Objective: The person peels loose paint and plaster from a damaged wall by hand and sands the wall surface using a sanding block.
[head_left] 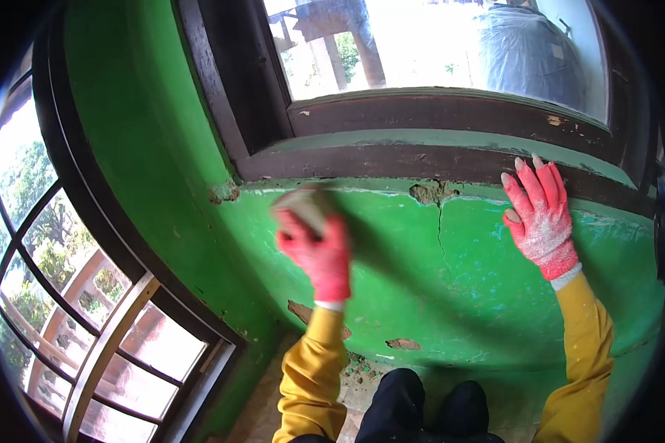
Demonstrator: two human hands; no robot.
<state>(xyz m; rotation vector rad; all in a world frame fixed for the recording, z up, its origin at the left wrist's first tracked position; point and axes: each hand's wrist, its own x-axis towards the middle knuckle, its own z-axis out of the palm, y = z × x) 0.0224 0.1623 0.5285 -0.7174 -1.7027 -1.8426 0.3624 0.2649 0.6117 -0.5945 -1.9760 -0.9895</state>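
Observation:
My left hand [314, 251], in a pink-red glove, is closed around a brownish block [303, 208] that looks like a sanding block. Motion blurs both. The block is at the green wall [391, 273], just under the dark window sill; whether it presses on the wall is hard to tell. To the right, my right hand [541, 214] wears a matching glove dusted with white, its bare fingertips showing. It holds nothing, and its spread fingers rest on the brown sill [391, 161] while the palm lies over the wall below.
Broken plaster leaves a hole [432, 193] under the sill, with a crack running down. Lower down are more chipped patches [403, 344]. Debris [362, 365] lies on the floor near my knees [399, 402]. A barred window [74, 295] stands at left.

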